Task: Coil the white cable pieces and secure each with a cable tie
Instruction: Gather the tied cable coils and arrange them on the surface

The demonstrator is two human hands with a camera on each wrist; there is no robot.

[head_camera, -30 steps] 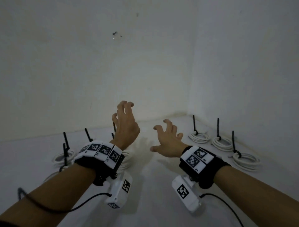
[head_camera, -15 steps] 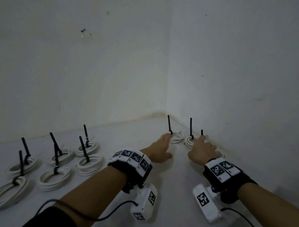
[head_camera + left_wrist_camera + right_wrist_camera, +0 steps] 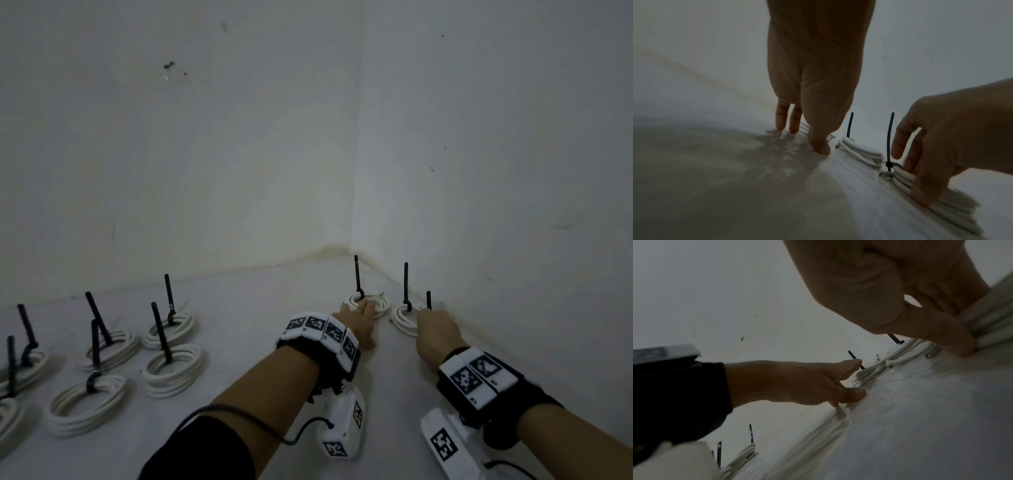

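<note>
Three white cable coils, each bound with a black cable tie, lie along the right wall. My left hand point(image 3: 359, 310) is on the corner coil point(image 3: 376, 303). Its thumb point(image 3: 820, 146) is planted outside the coil's strands point(image 3: 805, 128) and its fingers point(image 3: 781, 120) are beyond them, so it pinches the bundle. The middle coil point(image 3: 400, 317) lies untouched between my hands. My right hand point(image 3: 433, 325) covers the nearest coil point(image 3: 945, 201). It grips that coil with the thumb point(image 3: 920, 198) outside and the fingers inside the ring. That coil's tie tail point(image 3: 428, 299) sticks up.
Several more tied white coils point(image 3: 173, 371) with upright black tie tails lie on the white floor at the left. Two white walls meet in a corner point(image 3: 354, 250) just past the corner coil. The right wall runs close beside my right hand.
A second ago both hands were raised with the fingers spread. The view swung right, and both hands came down onto the coils by the right wall and closed on them.
</note>
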